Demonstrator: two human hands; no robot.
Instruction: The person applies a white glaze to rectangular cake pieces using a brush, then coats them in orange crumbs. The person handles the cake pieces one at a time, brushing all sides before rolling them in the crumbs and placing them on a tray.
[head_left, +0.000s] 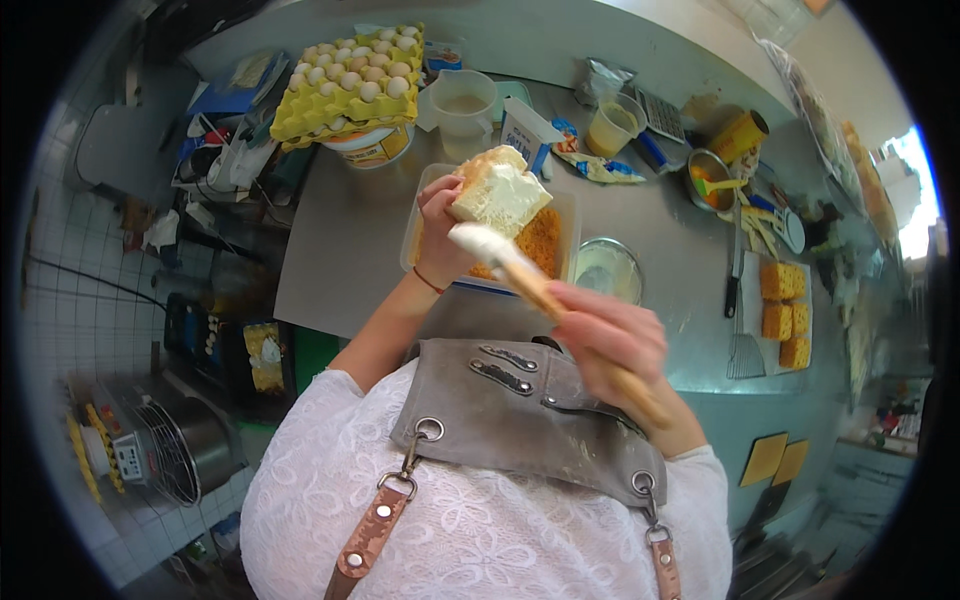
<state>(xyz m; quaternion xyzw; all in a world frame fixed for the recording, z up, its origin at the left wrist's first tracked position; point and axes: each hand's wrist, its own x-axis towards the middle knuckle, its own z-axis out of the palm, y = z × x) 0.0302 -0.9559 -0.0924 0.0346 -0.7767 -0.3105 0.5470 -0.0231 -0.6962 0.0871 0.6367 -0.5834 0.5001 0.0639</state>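
Observation:
My left hand (442, 217) holds up a piece of sponge cake (499, 195) with white cream on its top and side. In my right hand (615, 337) is the wooden handle of a spatula (487, 244), whose cream-covered head lies just below the cake; the hand is blurred. Under the cake stands a clear plastic container (574, 232) holding orange-brown crumbs (544, 240). To its right a round metal bowl (611, 266) has pale cream inside. The cake and my left hand hide part of the container.
At the back left, yellow trays of eggs (352, 75) rest on a tub (371, 146). A measuring jug (463, 105) and a blue-white carton (525, 135) stand behind the container. On the right are a knife (731, 285), a metal bowl (709, 180) and several cake blocks (784, 311) on paper.

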